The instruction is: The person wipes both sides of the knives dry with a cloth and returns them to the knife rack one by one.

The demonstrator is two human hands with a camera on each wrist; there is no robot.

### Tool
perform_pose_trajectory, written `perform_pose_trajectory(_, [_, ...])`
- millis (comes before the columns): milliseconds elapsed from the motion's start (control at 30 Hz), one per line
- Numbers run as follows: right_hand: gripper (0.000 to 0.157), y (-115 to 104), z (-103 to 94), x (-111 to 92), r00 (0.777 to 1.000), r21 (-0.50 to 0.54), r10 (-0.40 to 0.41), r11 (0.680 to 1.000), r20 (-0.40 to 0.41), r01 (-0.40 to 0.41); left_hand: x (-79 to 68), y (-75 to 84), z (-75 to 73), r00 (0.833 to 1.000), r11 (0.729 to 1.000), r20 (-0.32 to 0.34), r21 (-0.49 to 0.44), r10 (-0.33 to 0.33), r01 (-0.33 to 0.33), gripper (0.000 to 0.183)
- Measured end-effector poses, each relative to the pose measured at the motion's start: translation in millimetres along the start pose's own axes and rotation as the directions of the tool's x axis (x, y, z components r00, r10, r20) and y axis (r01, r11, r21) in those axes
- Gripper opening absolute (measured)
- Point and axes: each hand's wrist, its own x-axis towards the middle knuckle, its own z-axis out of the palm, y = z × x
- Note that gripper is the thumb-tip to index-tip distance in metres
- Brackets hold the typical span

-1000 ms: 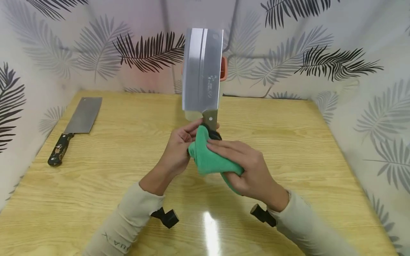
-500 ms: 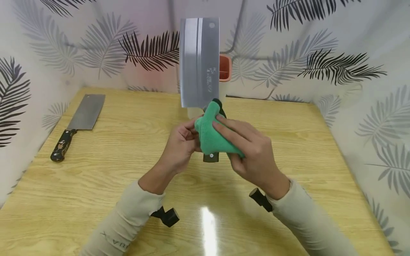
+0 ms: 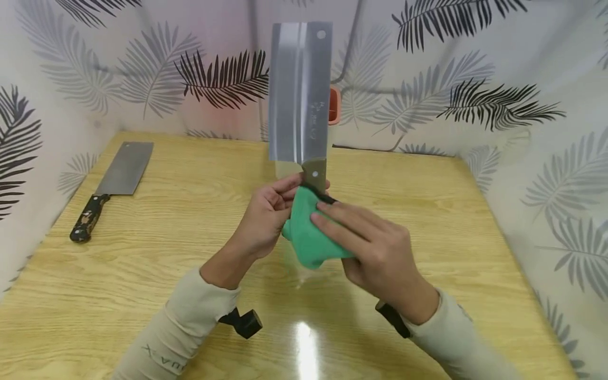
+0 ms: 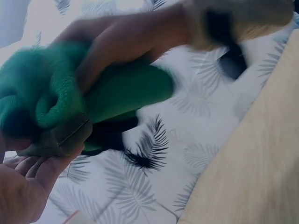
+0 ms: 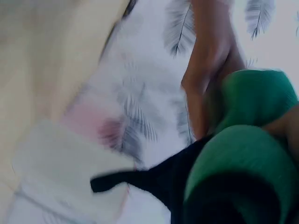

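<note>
Before me in the head view a cleaver (image 3: 300,95) stands blade up, its broad face turned to me. My left hand (image 3: 261,219) grips the brown handle (image 3: 315,174) from the left, fingers just below the blade. A folded green cloth (image 3: 311,232) covers the lower handle; my right hand (image 3: 380,253) pinches it from the right, fingertips pressed on its front. Something black shows along the cloth's upper edge. In the left wrist view the handle's butt (image 4: 70,135) sticks out beneath the cloth. The right wrist view is blurred, with the cloth (image 5: 243,158) and a black strap-like piece (image 5: 140,179).
A second cleaver (image 3: 125,169) with a black patterned handle lies at the table's left. Behind the upright blade stands a pale container with an orange rim (image 3: 335,105), partly hidden. Leaf-printed curtain surrounds the wooden table (image 3: 427,211) at the back and sides.
Half a second ago the cloth and right hand were higher, near the blade's base; now they are lower, over the handle's end. The left hand still grips the cleaver.
</note>
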Motion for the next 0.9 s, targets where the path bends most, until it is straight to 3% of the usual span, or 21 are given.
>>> perform_pose_trajectory(100, [0.043, 14.3, 0.6, 17.1, 0.985, -0.009, 0.092, 0.996, -0.149, -0.094, -4.0, -0.7, 5.9, 0.999, 0.998, 0.039, 0.054, -0.019, 0.017, 0.053])
perform_pose_trajectory(167, [0.043, 21.6, 1.5, 25.0, 0.97, 0.016, 0.151, 0.988, -0.189, -0.151, -4.8, -0.9, 8.6, 0.999, 0.994, 0.035, 0.106, -0.03, 0.026, 0.05])
perform_pose_trajectory(233, [0.043, 23.9, 3.1, 27.3, 0.965, 0.062, 0.187, 0.982, -0.185, -0.178, -4.9, -0.3, 9.3, 1.0, 0.99, 0.006, 0.135, -0.031, 0.03, 0.045])
perform_pose_trajectory(400, [0.043, 12.1, 10.3, 12.2, 0.985, 0.179, 0.143, 0.976, -0.092, -0.125, -4.6, 3.1, 2.1, 0.995, 0.996, -0.1, 0.087, -0.023, 0.031, 0.054])
perform_pose_trajectory(533, [0.043, -2.0, 15.2, -5.2, 0.993, 0.217, 0.1, 0.973, -0.059, -0.085, -1.7, 4.0, -3.3, 0.996, 0.999, -0.086, 0.045, -0.023, 0.027, 0.054])
perform_pose_trajectory(700, [0.036, -8.5, 10.2, -9.6, 0.999, 0.151, 0.0, 0.989, -0.048, 0.008, 2.3, 6.3, -3.1, 0.999, 0.999, -0.05, 0.033, -0.004, 0.005, 0.051])
perform_pose_trajectory(800, [0.037, 0.4, 4.1, 2.8, 0.997, 0.086, 0.024, 0.996, -0.071, -0.018, 2.0, 6.7, 2.3, 1.0, 1.0, -0.025, 0.005, -0.007, 0.007, 0.052])
perform_pose_trajectory(900, [0.04, 14.6, 0.9, 19.4, 0.988, 0.031, 0.098, 0.995, -0.123, -0.095, -1.8, 3.7, 8.7, 0.999, 0.999, -0.008, 0.014, -0.037, 0.037, 0.046])
